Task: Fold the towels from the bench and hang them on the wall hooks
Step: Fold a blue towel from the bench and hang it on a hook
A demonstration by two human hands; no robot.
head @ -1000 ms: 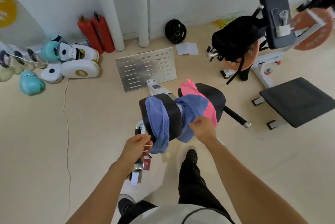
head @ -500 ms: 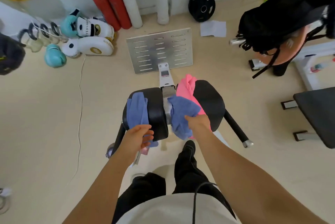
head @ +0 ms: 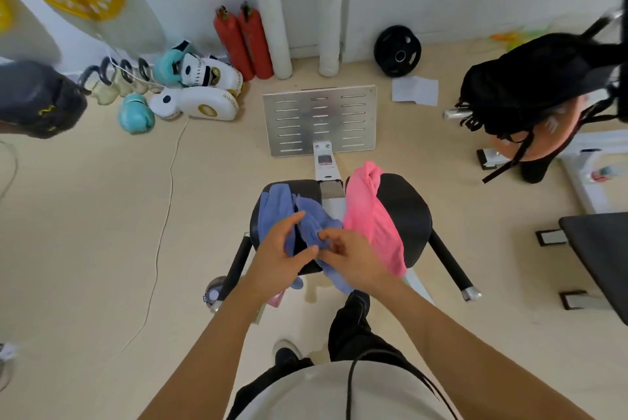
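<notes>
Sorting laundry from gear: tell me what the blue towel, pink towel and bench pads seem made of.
Blue towel: soft matte cloth, likely terry; it bunches and droops. Pink towel: similar limp cloth, folds visible. Bench pads: smooth black covering, probably vinyl, faint sheen.

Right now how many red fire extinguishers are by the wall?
2: left extinguisher and right extinguisher stand side by side against the wall beside the white pipe. None seems hidden.

Bright, even light; edges bend wide-angle, corners perhaps slightly blurred.
</notes>
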